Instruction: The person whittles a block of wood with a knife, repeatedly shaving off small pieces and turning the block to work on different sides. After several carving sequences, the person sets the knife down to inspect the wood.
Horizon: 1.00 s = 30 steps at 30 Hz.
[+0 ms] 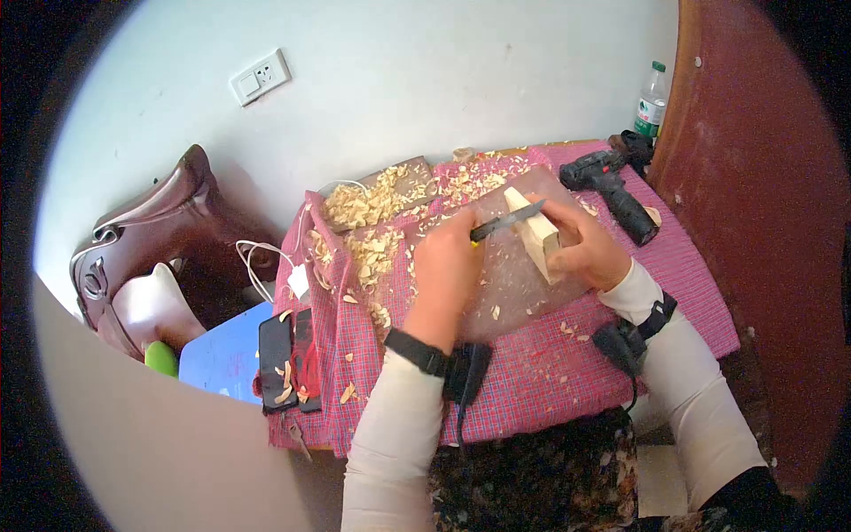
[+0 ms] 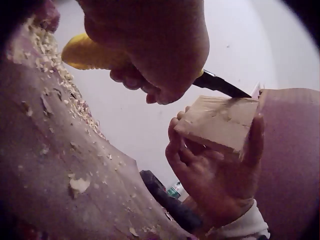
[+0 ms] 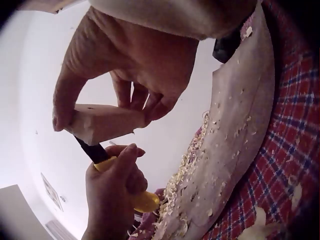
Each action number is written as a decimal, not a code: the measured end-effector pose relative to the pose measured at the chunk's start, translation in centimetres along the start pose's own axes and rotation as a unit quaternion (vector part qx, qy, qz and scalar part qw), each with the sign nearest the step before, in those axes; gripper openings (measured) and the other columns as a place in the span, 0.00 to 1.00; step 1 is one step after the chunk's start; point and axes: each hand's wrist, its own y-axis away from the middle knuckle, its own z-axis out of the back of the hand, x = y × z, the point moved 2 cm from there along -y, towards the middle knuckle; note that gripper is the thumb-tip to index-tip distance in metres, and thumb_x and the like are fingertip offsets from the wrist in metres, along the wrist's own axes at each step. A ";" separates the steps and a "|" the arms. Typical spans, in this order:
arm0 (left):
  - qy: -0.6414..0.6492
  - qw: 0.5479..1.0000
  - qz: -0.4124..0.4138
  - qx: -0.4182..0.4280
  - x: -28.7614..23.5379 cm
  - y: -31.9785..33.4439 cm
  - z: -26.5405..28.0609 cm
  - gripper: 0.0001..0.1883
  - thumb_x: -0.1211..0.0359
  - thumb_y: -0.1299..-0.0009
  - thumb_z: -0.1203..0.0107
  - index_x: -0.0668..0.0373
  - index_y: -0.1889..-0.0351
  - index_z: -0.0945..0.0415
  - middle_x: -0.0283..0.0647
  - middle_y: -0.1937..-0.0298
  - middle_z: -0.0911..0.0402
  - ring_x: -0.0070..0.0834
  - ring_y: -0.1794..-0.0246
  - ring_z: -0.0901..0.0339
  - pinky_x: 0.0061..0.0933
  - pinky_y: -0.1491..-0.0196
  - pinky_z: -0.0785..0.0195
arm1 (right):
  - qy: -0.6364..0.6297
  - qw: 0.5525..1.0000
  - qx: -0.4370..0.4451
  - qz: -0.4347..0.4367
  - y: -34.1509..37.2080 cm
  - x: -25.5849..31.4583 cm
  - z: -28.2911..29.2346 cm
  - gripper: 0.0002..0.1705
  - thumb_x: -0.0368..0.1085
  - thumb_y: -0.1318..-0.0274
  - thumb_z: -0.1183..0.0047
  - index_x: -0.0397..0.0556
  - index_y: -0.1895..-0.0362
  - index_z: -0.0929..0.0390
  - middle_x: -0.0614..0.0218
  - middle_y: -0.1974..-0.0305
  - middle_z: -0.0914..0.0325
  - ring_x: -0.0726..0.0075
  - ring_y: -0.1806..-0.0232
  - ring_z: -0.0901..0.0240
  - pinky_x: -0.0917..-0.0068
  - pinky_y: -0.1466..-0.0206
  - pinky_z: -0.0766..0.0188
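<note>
My left hand (image 1: 446,264) grips the yellow handle (image 2: 95,52) of a utility knife, its fingers wrapped round it. The dark knife blade (image 1: 519,220) lies against the upper part of a pale wood block (image 1: 537,238). In the left wrist view the knife (image 2: 225,85) meets the block's top edge near its far corner. My right hand (image 1: 581,244) holds the block (image 3: 102,122) between thumb and fingers, raised over a grey board (image 1: 510,306). From the right wrist view, the left hand (image 3: 112,192) is below the block with the knife pointing up to it.
Wood shavings (image 1: 377,199) cover the board's left side and the checked cloth (image 1: 532,372). A black cordless drill (image 1: 616,191) lies at the right, with a plastic bottle (image 1: 651,102) behind it. Phones (image 1: 277,355) and a white charger (image 1: 299,282) lie at the left.
</note>
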 end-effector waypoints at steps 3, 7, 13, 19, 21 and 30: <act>-0.020 1.000 0.006 -0.013 0.8 -0.4 -0.6 0.08 0.68 0.44 0.46 0.55 0.66 0.27 0.47 0.73 0.24 0.45 0.70 0.26 0.42 0.69 0.34 | -0.006 1.000 -0.014 -0.014 0.0 0.0 0.0 0.46 0.30 0.73 0.40 0.38 0.41 0.44 0.65 0.47 0.37 0.68 0.43 0.42 0.73 0.40 0.47; -0.096 0.989 0.107 -0.023 4.6 -1.4 0.1 0.08 0.67 0.43 0.50 0.55 0.66 0.26 0.45 0.74 0.23 0.43 0.74 0.25 0.41 0.72 0.33 | 0.172 0.970 0.144 0.092 0.6 1.3 -1.7 0.50 0.33 0.79 0.35 0.40 0.42 0.41 0.65 0.47 0.36 0.69 0.44 0.40 0.73 0.40 0.46; -0.006 0.997 -0.056 -0.045 0.6 -0.3 0.7 0.08 0.67 0.45 0.45 0.55 0.67 0.26 0.45 0.71 0.23 0.43 0.70 0.25 0.38 0.69 0.33 | 0.162 0.987 -0.006 0.013 -0.3 -0.6 1.4 0.50 0.33 0.79 0.35 0.40 0.42 0.42 0.64 0.46 0.38 0.69 0.43 0.43 0.73 0.38 0.50; 0.002 0.995 -0.094 0.037 -1.0 0.3 0.7 0.07 0.69 0.46 0.46 0.55 0.69 0.26 0.43 0.72 0.24 0.43 0.70 0.26 0.39 0.69 0.33 | 0.246 0.968 -0.048 0.020 -0.4 -0.4 1.6 0.52 0.32 0.81 0.35 0.40 0.41 0.43 0.66 0.45 0.40 0.69 0.41 0.46 0.74 0.37 0.53; -0.011 0.996 -0.081 0.038 -0.7 0.2 0.7 0.06 0.69 0.45 0.46 0.55 0.69 0.27 0.44 0.71 0.24 0.43 0.70 0.26 0.39 0.69 0.33 | 0.262 0.962 -0.072 0.037 -0.3 -0.5 1.6 0.51 0.32 0.81 0.35 0.40 0.42 0.41 0.66 0.47 0.40 0.70 0.42 0.46 0.74 0.37 0.53; -0.113 0.992 0.039 -0.029 4.5 -0.9 -0.1 0.04 0.71 0.46 0.51 0.55 0.72 0.28 0.44 0.76 0.24 0.43 0.73 0.25 0.40 0.72 0.34 | 0.363 0.916 0.040 0.166 0.1 0.6 0.3 0.43 0.40 0.77 0.34 0.43 0.48 0.35 0.63 0.53 0.34 0.64 0.50 0.37 0.72 0.44 0.42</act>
